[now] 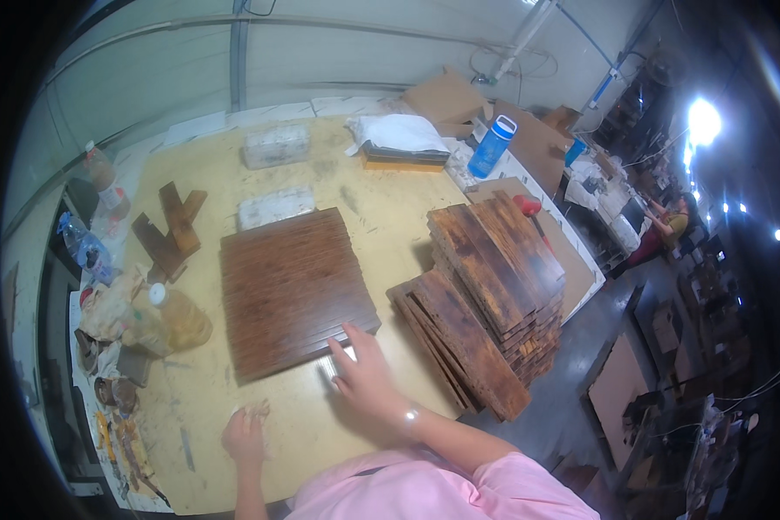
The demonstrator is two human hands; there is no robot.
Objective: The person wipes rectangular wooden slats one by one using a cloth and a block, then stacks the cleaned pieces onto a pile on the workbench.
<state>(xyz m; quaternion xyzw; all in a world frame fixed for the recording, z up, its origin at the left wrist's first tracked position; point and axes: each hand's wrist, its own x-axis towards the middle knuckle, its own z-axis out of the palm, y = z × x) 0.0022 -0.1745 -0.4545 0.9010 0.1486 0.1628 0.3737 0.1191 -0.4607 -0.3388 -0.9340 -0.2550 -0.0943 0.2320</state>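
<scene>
A dark brown wooden panel [295, 290] with a ridged grain lies in front of me on the pale yellow tabletop [321, 433]. My right hand [364, 373] reaches to the panel's near right corner, fingers stretched out and apart, with the fingertips at its edge. Lower and to the left, short of the panel, my left hand [244, 436] is closed on a small crumpled beige rag [260, 411]. Right of the panel stands a stack of brown, mottled wooden boards [494, 277], some leaning askew.
Two whitish wrapped blocks [276, 146] sit behind the panel. Brown wood strips [172, 227], a lidded jar [180, 316], plastic bottles [87, 247] and tools [121, 446] line the left. A blue bottle [492, 147] stands at the back right. Another person [667, 227] is far right.
</scene>
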